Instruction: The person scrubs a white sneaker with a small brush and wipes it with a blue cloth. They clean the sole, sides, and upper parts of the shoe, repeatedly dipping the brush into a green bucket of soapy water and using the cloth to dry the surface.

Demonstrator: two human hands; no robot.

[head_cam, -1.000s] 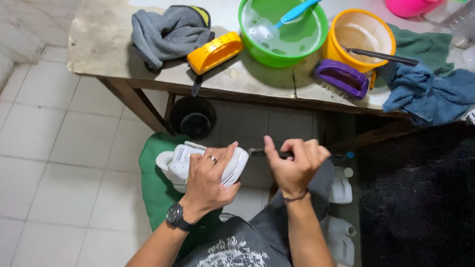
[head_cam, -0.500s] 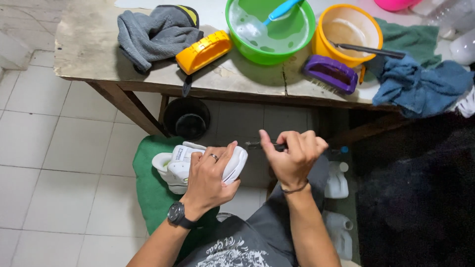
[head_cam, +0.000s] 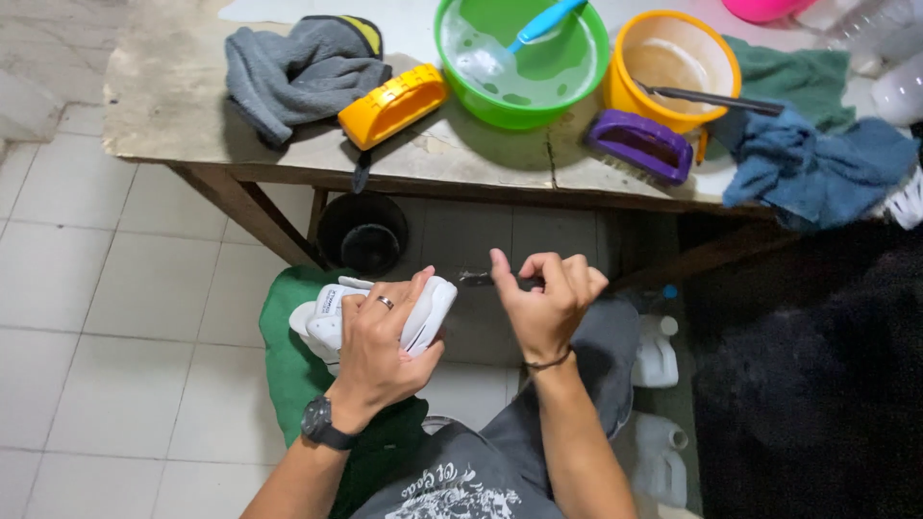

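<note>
My left hand (head_cam: 380, 346) grips a white sneaker (head_cam: 336, 312) over a green towel (head_cam: 288, 365) that lies across my lap. A ring and a dark wristwatch are on that hand. My right hand (head_cam: 543, 298) is closed around a small dark brush (head_cam: 476, 279), whose tip points left, a little apart from the shoe's toe. Part of the shoe is hidden under my left fingers.
A worn table (head_cam: 183, 96) stands ahead with a grey cloth (head_cam: 293, 67), an orange brush (head_cam: 392, 104), a green basin (head_cam: 524, 58) holding a blue brush, a yellow bucket (head_cam: 673, 62), a purple brush (head_cam: 642, 144) and blue rags (head_cam: 817, 168). A black pot (head_cam: 363, 231) sits below. White jugs (head_cam: 656, 351) stand at my right.
Both hands have shifted slightly left and up in view. The shoe has tilted and moved left, and the gap between brush tip and shoe has widened a little.
</note>
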